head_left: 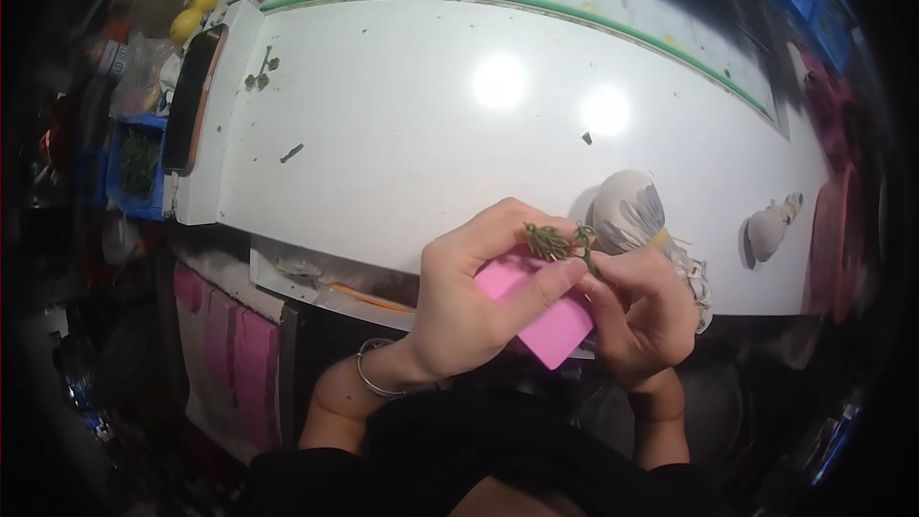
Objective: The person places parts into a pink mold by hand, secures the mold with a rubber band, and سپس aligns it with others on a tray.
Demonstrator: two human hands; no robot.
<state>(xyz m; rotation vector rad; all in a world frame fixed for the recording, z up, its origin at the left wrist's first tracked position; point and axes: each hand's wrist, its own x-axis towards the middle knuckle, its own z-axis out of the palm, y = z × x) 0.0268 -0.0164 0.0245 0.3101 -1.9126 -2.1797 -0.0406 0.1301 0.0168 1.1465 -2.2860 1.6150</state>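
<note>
My left hand [469,297] is closed around a smooth pink rectangular block [560,330], its thumb laid across the upper part. At the top of the block a small dark-green sprig [546,240] sticks up between the fingers. My right hand [651,316] is closed, thumb and fingertips pinching a thin curled green stem [585,237] beside the sprig. Whether stem and sprig are joined is hidden by the fingers. Both hands are held over the near edge of the white table [383,134]. A thin bracelet [371,373] circles my left wrist.
Behind my right hand lies a tied whitish bag [627,206]; a smaller one [766,233] sits further right. Green scraps [292,152] dot the table. A phone [198,101] leans at the left, near a blue basket of greenery [139,168]. Pink pieces [254,373] stand lower left.
</note>
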